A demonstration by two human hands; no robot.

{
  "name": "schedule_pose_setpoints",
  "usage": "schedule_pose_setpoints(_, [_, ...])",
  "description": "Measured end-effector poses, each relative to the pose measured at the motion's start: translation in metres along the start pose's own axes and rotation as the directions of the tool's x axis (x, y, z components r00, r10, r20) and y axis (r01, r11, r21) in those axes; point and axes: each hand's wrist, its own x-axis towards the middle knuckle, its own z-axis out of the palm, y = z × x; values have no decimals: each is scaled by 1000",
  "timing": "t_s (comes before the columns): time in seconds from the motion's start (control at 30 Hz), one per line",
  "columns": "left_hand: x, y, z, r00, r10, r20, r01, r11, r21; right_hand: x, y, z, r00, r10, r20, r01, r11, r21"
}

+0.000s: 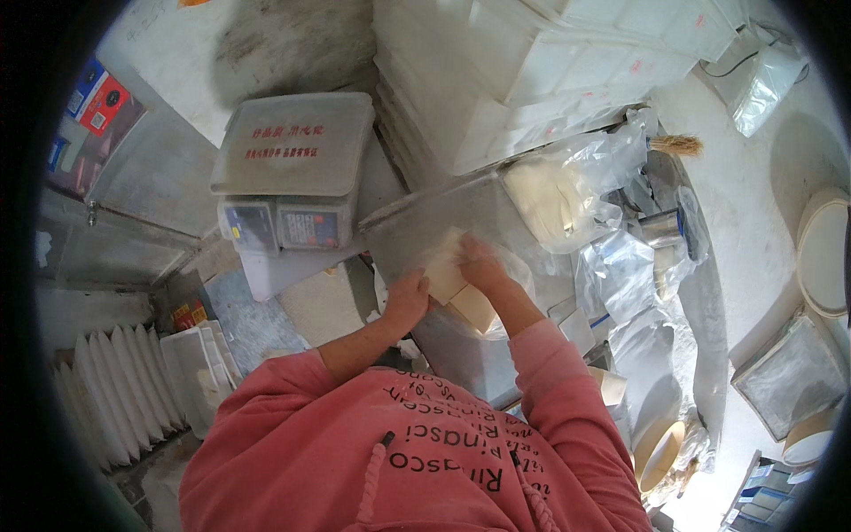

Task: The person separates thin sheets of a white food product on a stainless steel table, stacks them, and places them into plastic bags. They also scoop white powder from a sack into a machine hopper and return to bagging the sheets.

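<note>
Over the metal worktop (452,199) I hold a pale cream sheet, apparently dough (440,272), between both hands. My left hand (407,299) grips its near left edge, thumb on top. My right hand (482,263) is closed on its right side; the fingers are blurred and partly hidden. Just below lies a squared stack of similar cream sheets (475,309), partly covered by the held sheet. Clear plastic film (515,269) spreads under and around this stack. Pale dust, like flour, hazes the worktop beyond my hands.
Large white plastic crates (459,100) rise in a stack behind the worktop. At left, a lidded translucent box (292,143) sits above a digital scale (309,229). Plastic-wrapped pale sheets (548,199), a straw brush (675,145) and a metal cylinder (661,229) lie at right.
</note>
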Motion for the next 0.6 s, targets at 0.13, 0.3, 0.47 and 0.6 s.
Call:
schedule_pose_setpoints(0.13, [-5, 10, 3, 998, 58, -8, -57, 990, 132, 6, -3, -5, 1000, -17, -4, 17, 1000, 11])
schedule_pose_setpoints(0.3, [-17, 31, -18, 986, 165, -20, -116, 774, 622, -26, -28, -40, 978, 5, -207, -65, 958, -281])
schedule_pose_setpoints(0.47, [-11, 45, -31, 673, 696, -252, -452, 656, 604, -109, -34, -90, 992, 64, 106, 27, 723, -691])
schedule_pose_setpoints(0.6, [-5, 64, -3, 684, 729, 19, -518, 467, 716, -157, -38, -97, 860, -17, 511, 357, 736, -576])
